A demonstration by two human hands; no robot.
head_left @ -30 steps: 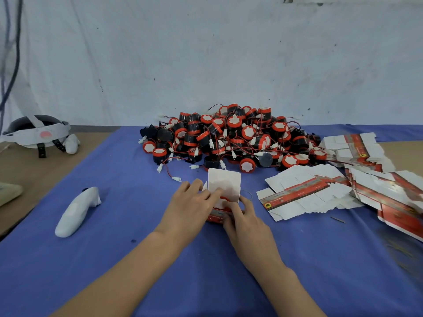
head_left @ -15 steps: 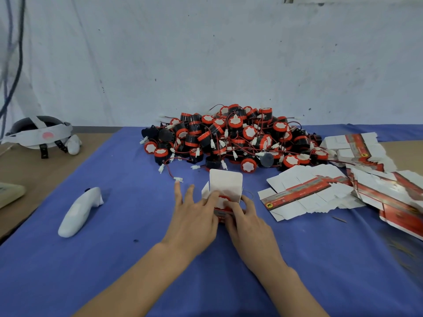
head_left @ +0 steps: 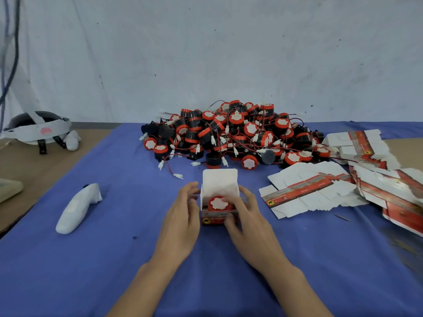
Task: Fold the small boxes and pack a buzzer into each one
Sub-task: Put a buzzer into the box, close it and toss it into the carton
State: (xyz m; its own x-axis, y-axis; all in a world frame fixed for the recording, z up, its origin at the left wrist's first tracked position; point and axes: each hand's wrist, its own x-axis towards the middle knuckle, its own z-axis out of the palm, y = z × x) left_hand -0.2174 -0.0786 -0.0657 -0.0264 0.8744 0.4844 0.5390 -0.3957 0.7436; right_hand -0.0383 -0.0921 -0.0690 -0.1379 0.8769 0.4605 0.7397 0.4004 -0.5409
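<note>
**Buzzer seated, lid not yet closed**

The small box (head_left: pixel 215 219) is standing on the blue-covered desk (head_left: pixel 103 266), just in front of the buzzer pile (head_left: pixel 240 138). Its white lid flap (head_left: pixel 219 179) is sticking straight up. A red-capped buzzer (head_left: pixel 218 203) is sitting inside. The right hand (head_left: pixel 248 218) is gripping the box, thumb on the red front face, fingers curling over the right rim. The left hand (head_left: pixel 182 216) is holding nothing, fingers relaxed beside the left wall; contact cannot be told.

Risks, as judged:
- The buzzer's lead is not clearly showing, so it may be trailing over the rim and could get pinched under the lid.
- The side flaps could buckle if the lid is pushed down before they are tucked.
- A one-sided grip could tip the light box.

Markings: the front is carrying a red band with a yellow emblem (head_left: pixel 206 221) enclosing a dark animal figure. The lettering beside it is too small to read. The flat blanks (head_left: pixel 309 195) to the right are showing the same strip.
</note>
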